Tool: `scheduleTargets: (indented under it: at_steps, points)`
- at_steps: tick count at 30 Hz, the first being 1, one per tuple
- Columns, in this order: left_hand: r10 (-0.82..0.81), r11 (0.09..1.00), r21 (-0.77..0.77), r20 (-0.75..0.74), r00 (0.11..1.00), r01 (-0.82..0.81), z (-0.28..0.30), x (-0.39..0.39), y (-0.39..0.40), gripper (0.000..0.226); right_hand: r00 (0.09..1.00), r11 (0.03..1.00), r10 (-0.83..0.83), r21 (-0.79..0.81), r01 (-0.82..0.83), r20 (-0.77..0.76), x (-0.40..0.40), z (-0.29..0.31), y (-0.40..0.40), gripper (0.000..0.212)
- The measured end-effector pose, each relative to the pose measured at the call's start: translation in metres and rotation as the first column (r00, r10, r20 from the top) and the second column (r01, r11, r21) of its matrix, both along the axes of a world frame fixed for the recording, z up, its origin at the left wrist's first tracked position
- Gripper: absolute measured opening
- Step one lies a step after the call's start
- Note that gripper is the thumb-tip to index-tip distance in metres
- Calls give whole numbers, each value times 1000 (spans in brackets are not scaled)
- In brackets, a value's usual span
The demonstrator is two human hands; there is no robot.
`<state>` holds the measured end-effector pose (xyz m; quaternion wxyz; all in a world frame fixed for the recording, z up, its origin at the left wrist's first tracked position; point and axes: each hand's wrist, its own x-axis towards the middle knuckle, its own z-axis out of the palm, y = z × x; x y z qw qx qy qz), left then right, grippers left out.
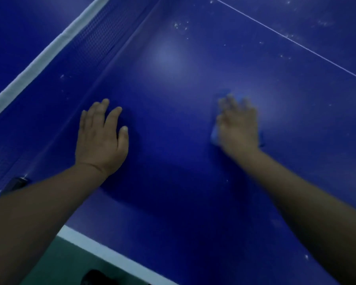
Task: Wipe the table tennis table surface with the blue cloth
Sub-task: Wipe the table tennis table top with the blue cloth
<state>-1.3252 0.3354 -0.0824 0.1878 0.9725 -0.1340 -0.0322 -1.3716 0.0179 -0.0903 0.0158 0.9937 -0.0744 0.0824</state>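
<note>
Wiping is under way on the table tennis table [193,182], judged from the motion blur on the right hand [237,125] alone. Right hand lies palm down on the blue cloth [214,135], fingers spread fairly wide and roughly straight, pressing rather than pinching; blur hides finer detail of the fingertips. Cloth sits at about 3 o'clock from frame centre, almost wholly under the hand: a pale blue edge shows at the hand's 9 o'clock side and a small sliver past the fingertips at 12 o'clock. Left hand [102,138], near 9 o'clock, rests flat on the bare surface, fingers straight and slightly apart, holding nothing; reads as a brace. Handling judgement: cloth looks thin, soft and light, so it will bunch or slip out if pushed from one edge; best held down under the whole palm, or gathered by a fold at its near edge if it must be lifted. Table surface looks hard and smooth, so the cloth should glide easily. Count: one cloth, two hands, one table, one net [49,56] with white top band running from 8 to 12 o'clock, one thin white line [292,40] at 1 o'clock, several clusters of pale specks [181,25] near 12 to 1 o'clock, not yet wiped.
</note>
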Motion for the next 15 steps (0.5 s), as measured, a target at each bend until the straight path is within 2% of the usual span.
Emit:
scheduleTargets:
  at_steps: [1, 2, 4, 5, 7, 9, 10, 11, 12, 13, 14, 15]
  points:
    - [-23, 1000, -19, 7, 1000, 24, 0, 15, -13, 59, 971, 971, 238, -34, -238, -14, -12, -8, 29, 50]
    - [-44, 999, -31, 14, 999, 45, -1, 30, -27, 58, 896, 897, 440, -12, -442, -68, -27, -9, 54, 50]
    - [-69, 997, -32, 14, 998, 69, -3, 58, -51, 55, 765, 771, 636, 62, -634, -98, -25, -5, 51, 47]
    - [-66, 997, -27, 10, 998, 66, -4, 70, -59, 55, 771, 776, 630, 33, -630, -91, -6, -1, 29, 45]
    - [-34, 999, 5, -12, 999, 34, -7, 81, -67, 57, 868, 860, 490, -121, -496, -73, 36, -8, -37, 40]
    - [-10, 999, 35, -19, 1000, 11, -10, 86, -70, 58, 987, 975, 144, -162, -154, -73, 75, -5, -112, 44]
    - [-10, 999, 37, -15, 1000, 11, -11, 87, -71, 58, 992, 989, -91, -125, 80, -82, 88, 2, -134, 49]
    - [-15, 999, 34, -15, 1000, 15, -11, 87, -71, 57, 953, 956, -291, -54, 287, -83, 96, 8, -140, 51]
    - [-19, 999, 29, -21, 1000, 19, -11, 87, -70, 58, 933, 935, -353, 11, 355, -64, 102, 12, -130, 50]
    - [-22, 1000, 21, -25, 999, 23, -11, 87, -69, 60, 960, 960, -280, -39, 279, -30, 103, 6, -113, 49]
    - [-26, 1000, 17, -28, 999, 26, -12, 88, -69, 63, 995, 992, -101, -77, 102, 23, 105, 2, -84, 48]
    - [-28, 999, 20, -26, 999, 29, -13, 89, -69, 66, 990, 983, 137, -127, -132, 38, 104, -2, -51, 47]
